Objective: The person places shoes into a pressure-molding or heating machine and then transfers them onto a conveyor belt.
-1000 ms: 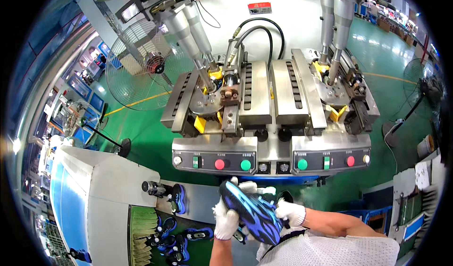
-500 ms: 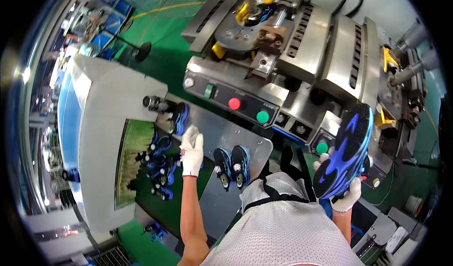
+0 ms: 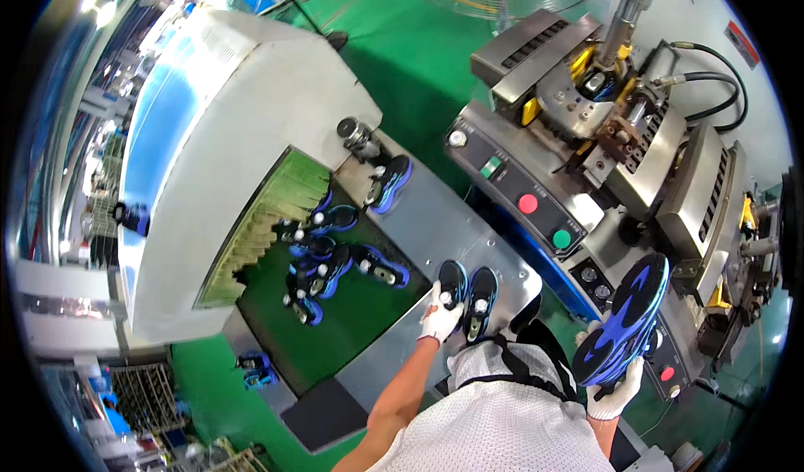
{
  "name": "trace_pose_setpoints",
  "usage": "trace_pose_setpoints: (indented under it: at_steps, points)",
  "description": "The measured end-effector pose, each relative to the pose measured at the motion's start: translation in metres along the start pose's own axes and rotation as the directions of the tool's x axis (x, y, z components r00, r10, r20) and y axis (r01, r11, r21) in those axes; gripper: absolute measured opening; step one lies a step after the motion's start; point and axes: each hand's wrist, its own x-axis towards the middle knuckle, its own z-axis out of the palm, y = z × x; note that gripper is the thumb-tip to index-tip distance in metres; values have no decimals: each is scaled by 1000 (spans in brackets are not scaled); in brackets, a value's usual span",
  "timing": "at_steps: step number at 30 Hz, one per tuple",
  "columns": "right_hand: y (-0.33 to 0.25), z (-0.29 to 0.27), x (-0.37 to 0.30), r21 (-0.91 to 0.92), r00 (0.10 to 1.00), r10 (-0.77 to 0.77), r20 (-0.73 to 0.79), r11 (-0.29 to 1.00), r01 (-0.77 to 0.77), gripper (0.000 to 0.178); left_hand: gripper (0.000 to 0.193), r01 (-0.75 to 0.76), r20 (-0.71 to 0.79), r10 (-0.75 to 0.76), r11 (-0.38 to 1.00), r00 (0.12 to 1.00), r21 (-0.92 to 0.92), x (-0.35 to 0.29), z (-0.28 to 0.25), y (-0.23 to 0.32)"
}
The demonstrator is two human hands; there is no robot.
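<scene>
My left hand [image 3: 439, 319], in a white glove, has its fingers closed round the heel end of a black-and-blue sports shoe [image 3: 453, 278]. That shoe stands upright on a grey metal table, beside a matching shoe [image 3: 481, 298]. Over on the right, my gloved right hand [image 3: 618, 390] grips another sports shoe [image 3: 624, 317] from below. Its blue, purple and black sole is turned towards me. The sole hides most of the upper and part of my grip. A lone shoe [image 3: 390, 184] rests at the table's far end, by a dark cylindrical part [image 3: 358, 137].
Several shoes [image 3: 332, 271] lie on a green conveyor belt [image 3: 352, 330], before the bristle curtain [image 3: 268, 212] of a white machine [image 3: 251, 112]. A metal press [image 3: 578, 112] with red and green buttons stands ahead right. Another shoe [image 3: 256, 370] sits at the belt's left edge.
My left hand has moved from above the belt to the left shoe of the table pair. The view has turned, shifting the scene. My right hand still holds its shoe.
</scene>
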Motion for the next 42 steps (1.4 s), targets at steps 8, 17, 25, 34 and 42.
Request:
trace_pose_setpoints:
  at_steps: [8,17,25,34,42]
  points:
    - [-49,10,63,47,979,163,121,984,-170,79,76,-652,-143,637,727,757,-215,43,-84,197]
    - [-95,-10,107,204,992,124,-22,972,-117,76,73,-878,128,884,410,449,247,206,11,483]
    - [-110,-8,111,29,934,121,-337,993,-119,66,61,-769,95,794,542,601,338,304,81,562]
    - [-84,23,203,-226,921,156,-356,942,-247,34,70,-815,-145,809,579,570,27,150,-92,527]
    - [19,97,558,-495,952,-85,-293,866,-75,30,73,-371,-186,364,929,913,-2,32,-198,254]
